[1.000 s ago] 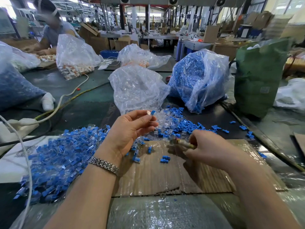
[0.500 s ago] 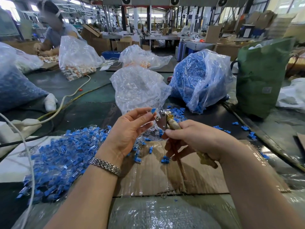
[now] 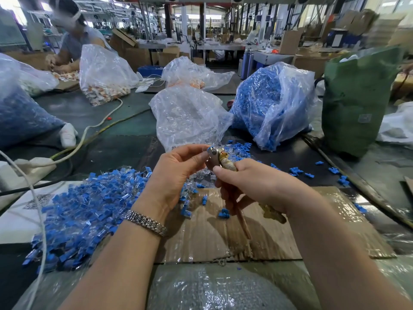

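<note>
step: prob trimming, above cardboard [image 3: 201, 238] | right hand [image 3: 252, 184] clamped round nippers [image 3: 215, 156]; left hand [image 3: 176, 175] pinching tiny part [image 3: 205, 150] at tip | next: steady, firm squeeze

The hall is lit brightly and evenly by daylight from windows [image 3: 10, 12] at the far left, which are blown out to white. Soft shadows are thrown by the left hand [image 3: 174, 175] and right hand [image 3: 252, 184] onto the cardboard sheet [image 3: 201, 242]. Glare is scattered over the clear plastic bag [image 3: 185, 117] and the plastic film [image 3: 212, 287] below, and a glint is carried by the pliers [image 3: 215, 154]. Lines are bowed toward the edges, and the green bag [image 3: 357, 97] at the right is smeared by blur.
</note>
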`<state>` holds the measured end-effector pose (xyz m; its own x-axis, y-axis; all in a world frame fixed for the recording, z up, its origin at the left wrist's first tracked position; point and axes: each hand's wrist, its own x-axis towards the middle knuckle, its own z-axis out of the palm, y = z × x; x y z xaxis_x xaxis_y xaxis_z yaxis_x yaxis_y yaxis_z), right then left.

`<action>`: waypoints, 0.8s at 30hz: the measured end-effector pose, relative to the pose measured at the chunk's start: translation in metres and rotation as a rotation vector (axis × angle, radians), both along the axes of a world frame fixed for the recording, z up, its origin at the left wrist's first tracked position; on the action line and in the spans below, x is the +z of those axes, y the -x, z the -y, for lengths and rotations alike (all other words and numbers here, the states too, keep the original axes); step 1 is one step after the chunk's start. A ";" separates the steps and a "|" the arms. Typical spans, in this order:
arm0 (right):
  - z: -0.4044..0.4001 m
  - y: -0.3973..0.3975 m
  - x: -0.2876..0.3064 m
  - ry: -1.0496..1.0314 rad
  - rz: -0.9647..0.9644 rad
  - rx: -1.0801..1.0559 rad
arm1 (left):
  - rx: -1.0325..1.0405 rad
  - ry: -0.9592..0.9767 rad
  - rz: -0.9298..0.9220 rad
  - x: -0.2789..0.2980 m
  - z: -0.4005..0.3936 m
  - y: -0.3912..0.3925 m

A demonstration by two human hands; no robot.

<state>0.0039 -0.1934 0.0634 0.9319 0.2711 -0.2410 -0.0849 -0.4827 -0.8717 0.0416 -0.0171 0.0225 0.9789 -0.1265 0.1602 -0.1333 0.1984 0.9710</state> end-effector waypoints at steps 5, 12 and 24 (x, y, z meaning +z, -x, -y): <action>-0.003 -0.002 -0.005 -0.016 0.002 -0.033 | 0.022 -0.088 0.051 -0.001 -0.001 0.001; -0.005 -0.003 -0.001 0.094 -0.010 -0.044 | 0.058 -0.165 0.081 -0.001 0.000 0.000; 0.018 0.014 -0.052 0.991 0.229 -0.253 | 0.506 -1.131 0.201 0.003 -0.018 0.001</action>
